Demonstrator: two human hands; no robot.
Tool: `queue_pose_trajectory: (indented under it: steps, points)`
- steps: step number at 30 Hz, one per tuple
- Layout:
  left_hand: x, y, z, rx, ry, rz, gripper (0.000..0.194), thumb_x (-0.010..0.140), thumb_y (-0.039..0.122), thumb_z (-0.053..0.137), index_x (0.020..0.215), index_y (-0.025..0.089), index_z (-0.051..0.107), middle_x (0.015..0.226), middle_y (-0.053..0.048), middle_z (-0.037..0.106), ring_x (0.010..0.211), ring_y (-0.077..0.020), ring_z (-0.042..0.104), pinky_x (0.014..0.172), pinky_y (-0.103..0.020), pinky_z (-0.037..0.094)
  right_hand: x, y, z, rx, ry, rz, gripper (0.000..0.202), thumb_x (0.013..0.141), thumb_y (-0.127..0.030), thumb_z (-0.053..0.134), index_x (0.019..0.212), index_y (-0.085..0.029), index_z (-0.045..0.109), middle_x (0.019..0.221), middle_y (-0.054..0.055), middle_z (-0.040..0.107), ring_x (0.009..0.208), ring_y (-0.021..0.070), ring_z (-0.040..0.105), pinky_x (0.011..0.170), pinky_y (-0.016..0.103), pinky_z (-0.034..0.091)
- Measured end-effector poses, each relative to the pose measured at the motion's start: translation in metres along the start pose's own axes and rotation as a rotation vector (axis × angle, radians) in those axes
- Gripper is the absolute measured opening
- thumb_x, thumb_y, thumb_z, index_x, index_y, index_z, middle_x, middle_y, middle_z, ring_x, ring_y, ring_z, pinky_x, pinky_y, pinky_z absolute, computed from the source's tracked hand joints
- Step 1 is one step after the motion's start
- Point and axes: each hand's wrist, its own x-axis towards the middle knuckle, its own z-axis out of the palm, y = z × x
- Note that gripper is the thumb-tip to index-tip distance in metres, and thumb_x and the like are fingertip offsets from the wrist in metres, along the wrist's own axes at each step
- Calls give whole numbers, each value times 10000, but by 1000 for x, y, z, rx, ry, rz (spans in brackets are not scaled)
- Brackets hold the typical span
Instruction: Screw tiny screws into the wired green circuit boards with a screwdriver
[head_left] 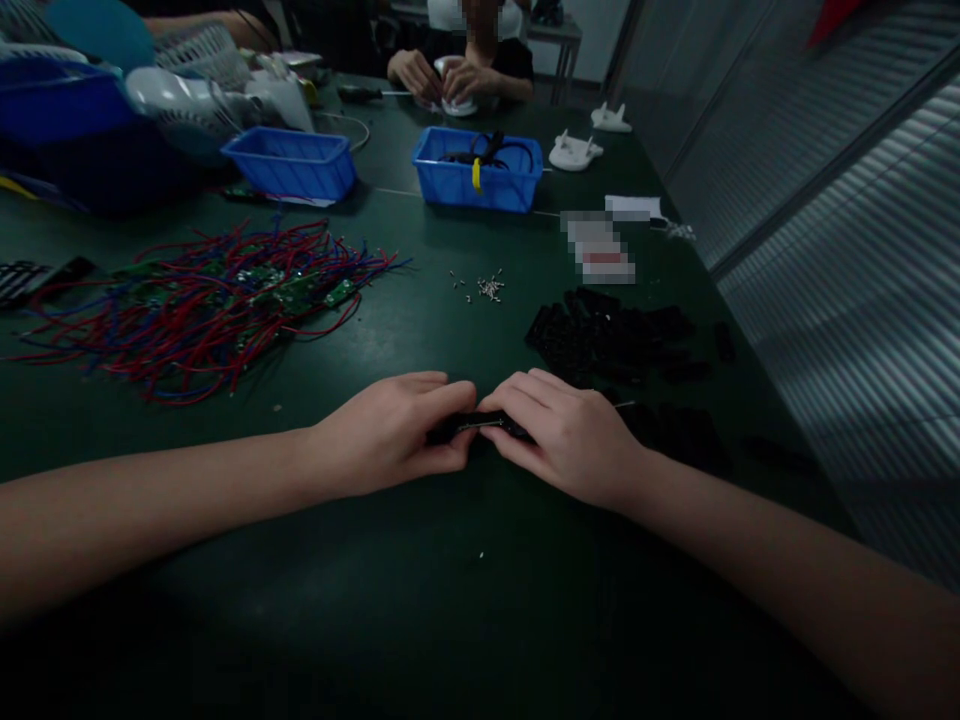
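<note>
Both hands grip one small, long black plastic part [480, 421] between them, just above the green table [337, 590]. My left hand [405, 425] pinches its left end with thumb and fingers. Its right end sits under the closed fingers of my right hand [559, 425]. A thin pale line shows along the part's middle; the ends are hidden by my fingers. Right behind my right hand lies a heap of similar black plastic pieces [600, 335]. Beyond my hands is a small pile of tiny screws [490, 289].
At left spreads a tangle of green circuit boards with red and blue wires [247, 290]. Two blue bins [292, 165] stand farther back, the right bin [478, 187] holding black cable. White plastic parts [574, 152] lie back right. Across the table a co-worker's hands [442, 80] handle a white object.
</note>
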Motion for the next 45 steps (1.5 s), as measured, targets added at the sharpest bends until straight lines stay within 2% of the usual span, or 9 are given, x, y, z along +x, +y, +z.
queue_pose_trajectory:
  steps: [7,16,22,24,27,31,38,41,45]
  points:
    - [3,0,-3,-117,-52,-83,89,852,231,527,792,189,477,685,45,471,599,-81,442,548,-214,324,7,4,-4,217,-51,16,255,938,-371,447,1041,-190,595,995,12,607,949,137,527,785,268,424]
    - [5,4,-5,-232,-80,-109,118,844,208,503,733,182,474,639,58,439,556,-66,400,520,-204,309,10,5,-4,232,-95,-38,308,952,-376,410,1029,-161,616,958,25,600,916,139,511,770,281,412]
    - [-2,2,-4,-84,18,-207,180,873,348,525,953,188,505,706,40,522,582,-81,479,524,-196,347,10,6,-4,222,2,73,301,941,-419,449,1055,-209,633,1029,11,589,970,135,496,769,273,410]
    - [-5,0,-4,39,70,-166,287,853,392,557,1043,187,496,711,30,530,598,-102,495,533,-207,355,11,6,-3,194,7,94,315,942,-433,443,1068,-227,646,1045,19,572,985,138,494,757,271,413]
    - [-6,-5,-5,201,81,-66,243,855,375,553,1007,187,531,724,5,530,654,-132,515,571,-228,369,10,4,-2,139,5,98,322,953,-413,426,1131,-222,615,1016,18,594,976,145,496,723,272,417]
    - [-4,-11,-6,171,37,-74,171,875,352,527,921,188,515,742,-2,525,671,-132,517,572,-226,373,9,0,1,-10,53,95,277,952,-382,434,1084,-194,588,1005,20,625,974,163,494,697,283,420]
    - [-1,-10,-6,152,-32,-23,95,902,277,472,874,188,455,744,1,491,674,-131,486,590,-237,380,6,-4,3,-343,62,-62,268,967,-289,367,994,-187,613,998,29,631,941,199,500,656,320,403]
    - [1,-11,-7,153,-42,25,80,914,259,454,881,187,468,733,4,481,673,-130,476,601,-242,382,7,-5,4,-354,58,-65,246,964,-258,371,1005,-187,603,1000,26,629,935,192,508,638,311,398]
    - [2,-12,-7,194,-34,75,83,921,254,445,885,188,480,713,10,463,646,-125,454,584,-247,369,8,-4,5,-252,56,30,263,964,-347,381,1008,-184,583,958,19,615,917,173,511,634,296,406]
